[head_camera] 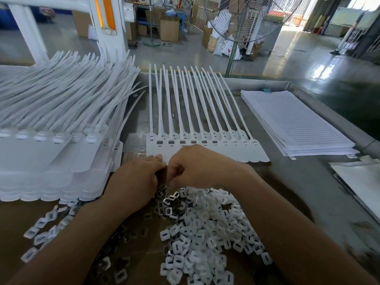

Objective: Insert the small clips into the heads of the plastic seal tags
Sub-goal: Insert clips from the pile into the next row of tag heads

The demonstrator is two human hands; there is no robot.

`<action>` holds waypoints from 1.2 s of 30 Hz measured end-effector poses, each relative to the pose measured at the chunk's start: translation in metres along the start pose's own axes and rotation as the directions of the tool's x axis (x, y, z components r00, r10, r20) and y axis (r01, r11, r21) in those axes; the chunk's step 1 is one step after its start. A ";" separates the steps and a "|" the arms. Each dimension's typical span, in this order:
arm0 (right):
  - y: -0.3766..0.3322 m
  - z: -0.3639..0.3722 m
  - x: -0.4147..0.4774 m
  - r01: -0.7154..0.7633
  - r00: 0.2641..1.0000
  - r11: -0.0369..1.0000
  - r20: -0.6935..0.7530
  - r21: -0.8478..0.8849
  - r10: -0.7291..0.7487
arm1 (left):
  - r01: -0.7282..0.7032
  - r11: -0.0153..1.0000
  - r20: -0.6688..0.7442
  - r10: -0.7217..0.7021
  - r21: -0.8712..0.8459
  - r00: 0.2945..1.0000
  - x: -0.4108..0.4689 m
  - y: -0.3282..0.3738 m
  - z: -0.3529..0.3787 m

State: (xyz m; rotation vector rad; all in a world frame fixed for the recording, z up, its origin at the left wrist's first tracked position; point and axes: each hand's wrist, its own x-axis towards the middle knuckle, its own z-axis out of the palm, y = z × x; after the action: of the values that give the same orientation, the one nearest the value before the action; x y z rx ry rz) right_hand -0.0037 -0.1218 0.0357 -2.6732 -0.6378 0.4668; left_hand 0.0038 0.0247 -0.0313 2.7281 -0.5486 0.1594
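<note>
White clips (205,233), some glinting metal, lie heaped on brown card (18,219) at the near edge of the tabletop (308,188). Just beyond the heap the left hand (137,179) and right hand (197,165) meet, fingers (159,159) curled and bunched tip to tip. Whether they pinch a clip cannot be told, since the hands hide the spot. They reach the near edge of a row of tags (207,145) laid flat side by side, heads in a line, tails fanning away. Head windows at the left read darker than those at the right; which are filled is unclear. To seat a clip well, it likely wants squaring to the head's window and pressing straight down while the other hand pins the tag flat. Room is tight on the left, where a tall stack (51,153) of tags stands just beside the row. On the right a bare strip parts the row from a pile of sheets (296,124). Farther off, the raised rim (320,103) bounds the work, a fan (253,19) beyond.
</note>
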 end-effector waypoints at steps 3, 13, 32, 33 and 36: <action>-0.006 0.006 0.001 0.004 1.000 0.996 0.031 -0.084 -0.001 | 0.017 1.000 -0.020 -0.018 -0.017 1.000 0.001 0.000 0.001; -0.008 0.012 0.003 0.024 0.997 0.991 0.076 -0.132 -0.014 | 0.004 0.999 0.002 -0.004 -0.034 1.000 0.004 -0.002 0.001; 0.030 -0.020 -0.004 -0.053 0.977 0.959 -0.184 0.278 0.108 | 0.026 1.000 0.048 -0.026 0.004 0.999 0.001 0.004 -0.003; 0.036 -0.023 -0.004 -0.065 0.968 0.953 -0.213 0.297 0.132 | 0.031 1.000 0.056 -0.031 -0.001 0.998 0.001 0.004 -0.003; 0.058 -0.030 -0.005 -0.093 0.923 0.942 -0.327 0.321 0.202 | 0.043 0.999 0.067 -0.042 -0.009 0.997 0.001 0.004 -0.003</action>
State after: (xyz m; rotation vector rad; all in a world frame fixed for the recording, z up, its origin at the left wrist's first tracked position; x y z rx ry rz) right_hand 0.0250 -0.1802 0.0403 -2.4309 -0.2326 0.0949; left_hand 0.0029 0.0218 -0.0266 2.7413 -0.5076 0.0544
